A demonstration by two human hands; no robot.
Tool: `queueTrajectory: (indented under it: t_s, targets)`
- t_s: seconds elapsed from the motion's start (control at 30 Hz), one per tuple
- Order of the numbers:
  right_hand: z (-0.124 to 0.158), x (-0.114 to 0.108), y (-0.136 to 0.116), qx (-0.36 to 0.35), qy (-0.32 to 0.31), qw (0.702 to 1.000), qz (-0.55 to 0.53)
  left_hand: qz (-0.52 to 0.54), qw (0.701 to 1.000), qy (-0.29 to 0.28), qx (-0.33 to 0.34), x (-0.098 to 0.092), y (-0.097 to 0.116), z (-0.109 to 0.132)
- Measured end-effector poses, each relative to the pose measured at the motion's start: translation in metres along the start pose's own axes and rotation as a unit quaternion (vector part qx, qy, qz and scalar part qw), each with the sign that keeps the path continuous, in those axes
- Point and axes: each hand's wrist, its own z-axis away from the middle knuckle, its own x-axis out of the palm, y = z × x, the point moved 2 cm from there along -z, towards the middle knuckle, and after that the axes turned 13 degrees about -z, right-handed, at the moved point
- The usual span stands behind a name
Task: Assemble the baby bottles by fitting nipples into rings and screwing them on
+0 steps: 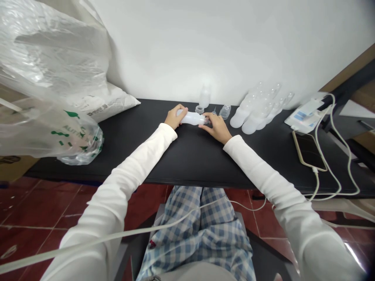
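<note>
A translucent white baby bottle lies sideways above the black table, held between both hands. My left hand is closed round its base end at the left. At the neck end, the fingers of my right hand grip a clear part, partly hidden by them. Just behind the bottle are a clear ring and an upright translucent bottle. A clear cap and a small clear teat-like piece sit beyond my right hand.
Several bottles lie in a pile at the right on the black table. Farther right are a phone on a charging cable and a white-blue packet. Large plastic bags fill the left side. A white cable crosses my lap.
</note>
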Motion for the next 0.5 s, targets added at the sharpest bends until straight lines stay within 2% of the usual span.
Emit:
queueTrajectory:
  t_s: [0.27, 0.5]
  targets:
    - [0.0, -0.002, -0.001, 0.01, -0.009, 0.999, 0.031, -0.021, 1.0, -0.014, 0.01, -0.002, 0.002, 0.002]
    - [0.0, -0.005, 0.009, 0.043, -0.017, 0.998, -0.045, -0.144, 0.984, 0.007, 0.101, -0.005, 0.012, 0.008]
